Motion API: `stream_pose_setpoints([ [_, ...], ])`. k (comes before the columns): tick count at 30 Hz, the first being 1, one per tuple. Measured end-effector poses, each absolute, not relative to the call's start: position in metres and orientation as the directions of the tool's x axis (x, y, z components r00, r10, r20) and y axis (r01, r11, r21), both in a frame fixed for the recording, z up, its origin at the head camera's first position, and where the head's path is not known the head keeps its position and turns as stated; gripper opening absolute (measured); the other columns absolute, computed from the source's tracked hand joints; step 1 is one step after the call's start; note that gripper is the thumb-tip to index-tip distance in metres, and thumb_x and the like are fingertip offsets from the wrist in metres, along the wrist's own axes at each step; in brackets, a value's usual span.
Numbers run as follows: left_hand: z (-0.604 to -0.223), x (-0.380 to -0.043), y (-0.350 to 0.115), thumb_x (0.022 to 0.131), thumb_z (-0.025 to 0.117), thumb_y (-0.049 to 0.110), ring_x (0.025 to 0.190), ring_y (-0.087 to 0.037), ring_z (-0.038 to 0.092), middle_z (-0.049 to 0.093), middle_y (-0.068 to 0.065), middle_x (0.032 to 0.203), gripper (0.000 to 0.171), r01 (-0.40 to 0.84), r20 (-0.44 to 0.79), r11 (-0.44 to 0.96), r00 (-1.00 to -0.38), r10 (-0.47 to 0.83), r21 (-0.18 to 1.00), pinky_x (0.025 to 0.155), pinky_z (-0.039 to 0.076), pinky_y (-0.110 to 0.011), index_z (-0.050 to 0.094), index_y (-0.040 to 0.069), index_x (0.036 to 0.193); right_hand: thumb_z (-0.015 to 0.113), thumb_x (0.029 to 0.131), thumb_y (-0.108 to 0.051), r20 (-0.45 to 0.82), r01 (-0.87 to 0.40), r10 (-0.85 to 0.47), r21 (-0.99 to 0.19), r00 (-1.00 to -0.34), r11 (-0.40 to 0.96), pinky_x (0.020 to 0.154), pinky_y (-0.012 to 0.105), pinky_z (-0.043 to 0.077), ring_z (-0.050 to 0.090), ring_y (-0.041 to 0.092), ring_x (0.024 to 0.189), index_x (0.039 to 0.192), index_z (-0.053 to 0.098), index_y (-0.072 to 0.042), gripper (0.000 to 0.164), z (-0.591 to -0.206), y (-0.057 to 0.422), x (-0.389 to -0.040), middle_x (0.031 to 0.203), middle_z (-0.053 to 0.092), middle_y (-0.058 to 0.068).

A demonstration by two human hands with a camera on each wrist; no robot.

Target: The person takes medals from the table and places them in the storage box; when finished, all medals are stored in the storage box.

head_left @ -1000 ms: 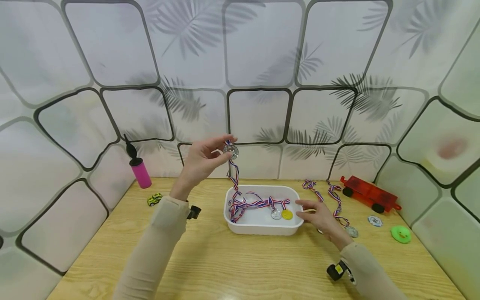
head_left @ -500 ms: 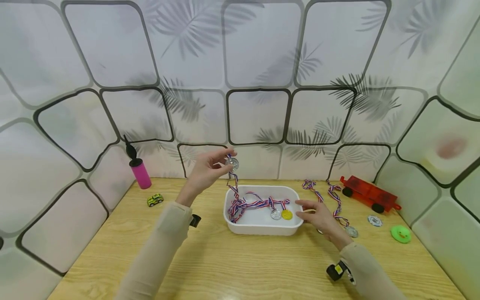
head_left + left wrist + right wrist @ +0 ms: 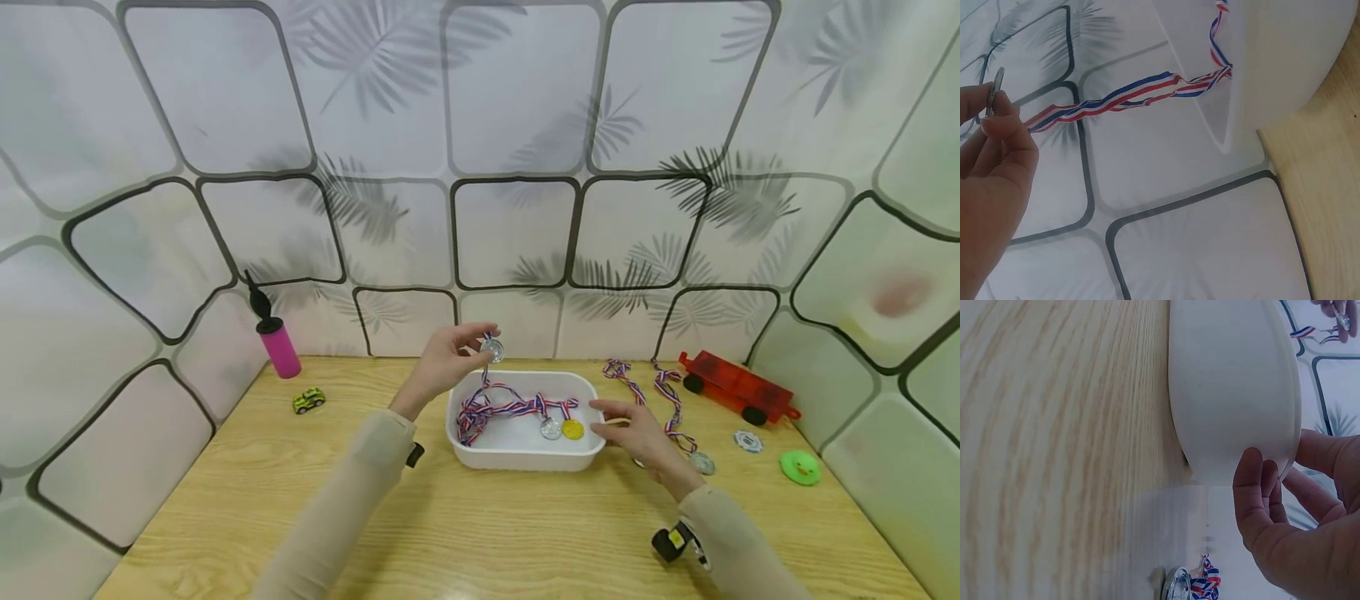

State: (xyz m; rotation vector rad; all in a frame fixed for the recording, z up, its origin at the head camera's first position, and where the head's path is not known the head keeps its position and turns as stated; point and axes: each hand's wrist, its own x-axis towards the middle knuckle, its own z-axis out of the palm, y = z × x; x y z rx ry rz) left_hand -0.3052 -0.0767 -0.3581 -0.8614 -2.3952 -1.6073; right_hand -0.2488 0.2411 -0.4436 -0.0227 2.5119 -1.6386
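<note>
My left hand (image 3: 447, 360) pinches a silver medal (image 3: 492, 350) between thumb and fingers, above the back left of a white plastic tub (image 3: 525, 459). From the medal a red, white and blue ribbon (image 3: 1129, 94) runs down into the tub, as the left wrist view shows. Inside the tub lie tangled ribbons (image 3: 517, 407), another silver medal (image 3: 551, 428) and a gold medal (image 3: 573, 429). My right hand (image 3: 637, 435) holds the tub's right end; in the right wrist view its fingers and thumb (image 3: 1319, 450) lie on either side of the rim.
Right of the tub lie ribboned medals (image 3: 702, 463), one partly behind my right hand. Farther right are a red toy trailer (image 3: 738, 387), a poker chip (image 3: 748, 442) and a green duck-faced disc (image 3: 800, 467). On the left are a toy car (image 3: 308, 401) and a pink pump (image 3: 279, 348).
My left hand has come down and to the right with the silver medal, so its ribbon has sunk farther into the tub. The right hand has stayed at the rim.
</note>
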Motion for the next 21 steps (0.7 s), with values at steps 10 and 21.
stream_pose_setpoints([
  [10, -0.386, -0.311, -0.061, 0.088, 0.07, 0.005, 0.084, -0.012, 0.064, 0.071, -0.009, 0.113, 0.038, 0.493, 0.33, 0.329, -0.834, 0.443, 0.805, 0.07, 0.056, -0.022, 0.066, 0.006, 0.125, 0.067, 0.092, -0.01, -0.112, 0.066, -0.095, -0.916, -0.989, 0.396, 0.079, 0.028, 0.059, 0.062, 0.02, 0.098, 0.139, 0.052, 0.002, 0.05, -0.443, 0.24, -0.249, 0.13, 0.048, 0.026],
  [21, -0.411, -0.311, -0.044, 0.089, 0.07, 0.01, 0.089, -0.014, 0.064, 0.07, -0.007, 0.113, 0.041, 0.461, 0.224, 0.423, -0.837, 0.499, 0.78, 0.072, 0.055, -0.025, 0.065, 0.01, 0.129, 0.067, 0.093, -0.011, -0.104, 0.055, -0.099, -0.912, -0.99, 0.406, 0.079, 0.029, 0.059, 0.062, 0.021, 0.098, 0.139, 0.051, 0.002, 0.051, -0.441, 0.239, -0.246, 0.126, 0.049, 0.023],
])
